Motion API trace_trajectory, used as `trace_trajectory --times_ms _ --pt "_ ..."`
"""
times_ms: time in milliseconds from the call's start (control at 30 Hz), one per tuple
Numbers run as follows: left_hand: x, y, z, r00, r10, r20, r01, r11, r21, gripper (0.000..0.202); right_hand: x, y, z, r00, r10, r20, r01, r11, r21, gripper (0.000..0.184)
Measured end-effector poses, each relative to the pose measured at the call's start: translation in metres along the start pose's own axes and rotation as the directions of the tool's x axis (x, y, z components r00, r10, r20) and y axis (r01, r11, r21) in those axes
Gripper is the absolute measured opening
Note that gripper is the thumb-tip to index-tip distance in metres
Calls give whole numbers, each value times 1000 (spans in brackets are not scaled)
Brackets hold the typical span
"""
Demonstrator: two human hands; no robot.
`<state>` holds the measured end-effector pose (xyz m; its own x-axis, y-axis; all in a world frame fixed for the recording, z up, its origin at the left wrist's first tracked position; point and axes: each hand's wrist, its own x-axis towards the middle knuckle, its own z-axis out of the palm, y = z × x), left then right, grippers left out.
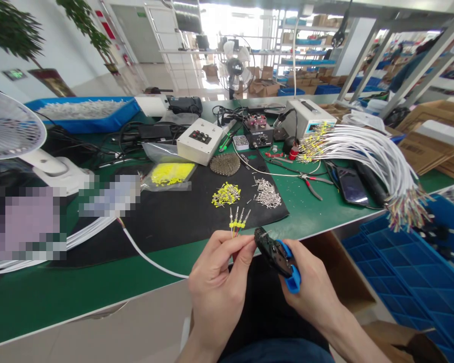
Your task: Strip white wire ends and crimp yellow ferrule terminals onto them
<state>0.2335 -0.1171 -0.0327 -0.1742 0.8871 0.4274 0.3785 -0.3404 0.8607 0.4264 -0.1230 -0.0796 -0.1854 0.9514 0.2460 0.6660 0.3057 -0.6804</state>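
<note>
Here's the green bench (302,200), stretching beyond both hands, a black mat (196,214) spread ahead and leftward. Way past them, a bright room: floor fan (234,66), shelves (306,61), boxes (263,83). Far left of the hands, a desk fan (13,123); straight ahead, a yellow pile (226,195) near silver pins (268,193). Right of those, pliers (312,187), a phone (351,185), and a fat cable bundle (363,143) arching to the bench edge. Now the left hand (219,282), fingers pinched on wires (237,225): four tips stand above it, fanned, silver with yellow collars, the lower lengths hidden. The right hand (312,280) grips the crimper (274,252), black head, blue handles, its nose right at the left fingertips. A white cable (151,258) runs in from the left.
</note>
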Motion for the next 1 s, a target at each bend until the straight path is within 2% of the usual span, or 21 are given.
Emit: trace_trajectory --times_ms 300,533,700,833,933,1000 --pt "2 1 5 1000 14 -6 -14 1000 -18 18 1 12 16 1000 19 -3 -19 993 119 45" --pt "-1 0 7 999 49 24 -50 999 8 16 0 26 34 998 24 -51 -13 981 194 18" --pt "2 -1 8 995 101 14 -101 995 2 15 0 26 42 996 52 -69 -35 973 226 2" --pt "5 0 7 995 102 3 -102 995 13 16 1 19 40 996 62 -63 -46 971 236 4" --pt "6 1 5 994 104 -12 -104 994 27 18 4 8 30 998 61 -34 -51 969 243 4" --pt "7 2 3 994 106 -22 -106 994 37 22 6 -1 21 998 60 -3 -57 965 257 12"
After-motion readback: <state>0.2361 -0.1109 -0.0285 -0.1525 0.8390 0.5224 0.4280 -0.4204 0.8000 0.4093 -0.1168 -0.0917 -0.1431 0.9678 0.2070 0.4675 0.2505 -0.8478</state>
